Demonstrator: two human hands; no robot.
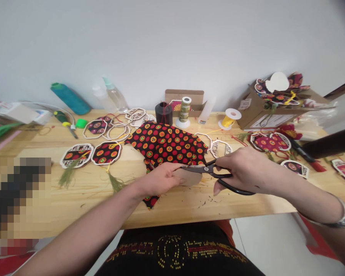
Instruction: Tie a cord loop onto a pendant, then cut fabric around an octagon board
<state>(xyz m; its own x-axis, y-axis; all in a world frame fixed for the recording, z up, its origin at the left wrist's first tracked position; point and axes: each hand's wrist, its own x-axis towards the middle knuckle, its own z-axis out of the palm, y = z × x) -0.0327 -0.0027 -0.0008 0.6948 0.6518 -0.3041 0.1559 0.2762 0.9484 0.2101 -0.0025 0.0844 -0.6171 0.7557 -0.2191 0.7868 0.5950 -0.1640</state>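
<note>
A black fabric (166, 143) with red and yellow dots lies on the wooden table (89, 199) in front of me. My left hand (161, 178) is closed on the fabric's near edge together with a tan card shape (189, 178). My right hand (241, 168) grips black scissors (218, 177), their blades reaching left over the card beside my left fingers.
Fabric-covered wooden ornaments (106, 152) with green tassels lie at left. Thread spools (184, 112), a yellow cord spool (229, 119) and bottles (116, 97) stand at the back. A cardboard box (264, 115) of finished pieces stands at right. A blurred patch covers the left front.
</note>
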